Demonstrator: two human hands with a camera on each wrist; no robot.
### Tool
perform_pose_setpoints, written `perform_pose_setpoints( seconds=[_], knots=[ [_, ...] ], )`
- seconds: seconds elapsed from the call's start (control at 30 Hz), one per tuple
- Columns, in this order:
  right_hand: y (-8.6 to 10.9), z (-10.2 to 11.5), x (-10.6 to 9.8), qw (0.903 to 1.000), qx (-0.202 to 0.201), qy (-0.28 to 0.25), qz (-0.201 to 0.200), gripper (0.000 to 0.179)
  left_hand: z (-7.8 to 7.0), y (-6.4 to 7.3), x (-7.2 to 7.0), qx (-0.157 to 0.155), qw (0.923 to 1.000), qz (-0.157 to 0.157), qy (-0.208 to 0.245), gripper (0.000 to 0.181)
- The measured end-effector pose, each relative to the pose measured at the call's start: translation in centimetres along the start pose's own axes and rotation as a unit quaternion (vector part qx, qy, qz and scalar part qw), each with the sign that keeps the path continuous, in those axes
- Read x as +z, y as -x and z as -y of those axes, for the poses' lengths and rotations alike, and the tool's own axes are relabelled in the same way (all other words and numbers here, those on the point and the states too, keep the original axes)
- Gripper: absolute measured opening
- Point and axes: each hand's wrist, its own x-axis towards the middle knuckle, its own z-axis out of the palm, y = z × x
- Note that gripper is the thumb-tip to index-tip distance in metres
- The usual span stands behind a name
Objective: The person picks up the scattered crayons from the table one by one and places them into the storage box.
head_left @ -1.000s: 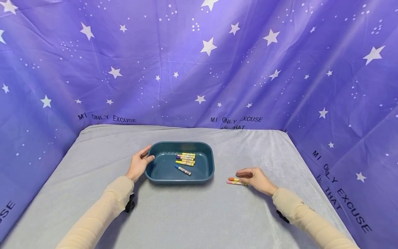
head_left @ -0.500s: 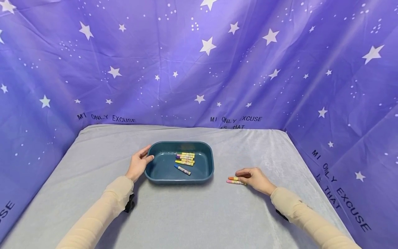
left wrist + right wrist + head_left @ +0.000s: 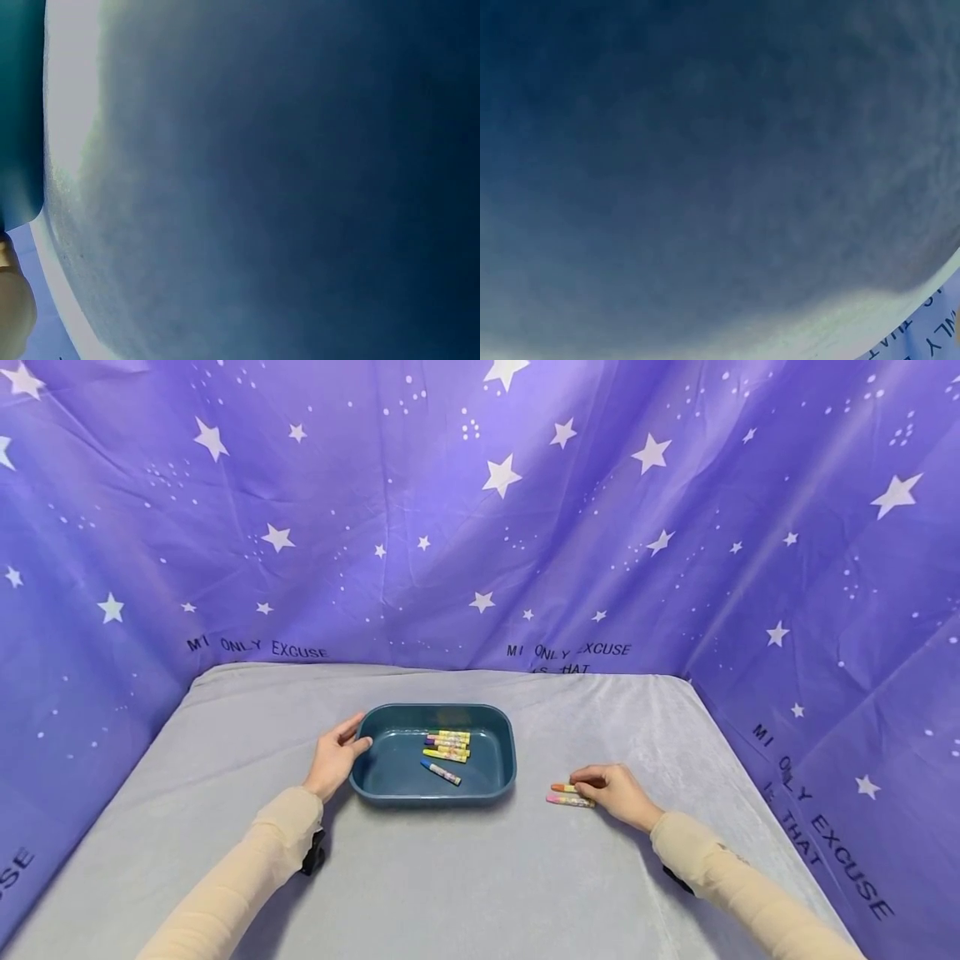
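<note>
In the head view my left hand [image 3: 330, 764] holds the left end of a dark teal rectangular basin [image 3: 432, 799], thumb over the rim and fingers along the outside. Several crayons in yellow printed wrappers lie inside, among them a blue-tipped crayon [image 3: 441, 772] set apart at the front and a yellow-tipped crayon [image 3: 445, 756]. Right of the basin, my right hand [image 3: 618, 795] pinches an orange crayon [image 3: 563, 788] between thumb and fingers, which hide its rear part. Just in front of it a pink crayon [image 3: 570, 801] lies on the cloth. The left wrist view catches the basin's side [image 3: 19, 112].
A grey cloth [image 3: 465, 885] covers the table. Purple star-printed curtains [image 3: 420, 485] hang along its back and both sides. The wrist views show mostly dark, blurred cloth, with a bit of curtain [image 3: 922, 330] at the right one's corner.
The orange crayon has shifted slightly away from the pink one, and a narrow gap now shows between them. My right fingers have closed in on it. The left hand and basin stay put.
</note>
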Motion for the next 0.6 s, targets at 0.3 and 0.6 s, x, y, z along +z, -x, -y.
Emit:
perform_pose_setpoints(
  seconds=[0.3, 0.6],
  knots=[
    [0.27, -0.54, -0.4, 0.9989, 0.001, -0.033, 0.033, 0.027, 0.35, -0.14, 0.07, -0.005, 1.0, 0.002, 0.004, 0.056],
    [0.1, -0.38, -0.29, 0.9996, -0.011, -0.005, 0.025, 0.02, 0.17, -0.2, 0.08, -0.002, 1.0, -0.001, -0.001, 0.056]
  ],
)
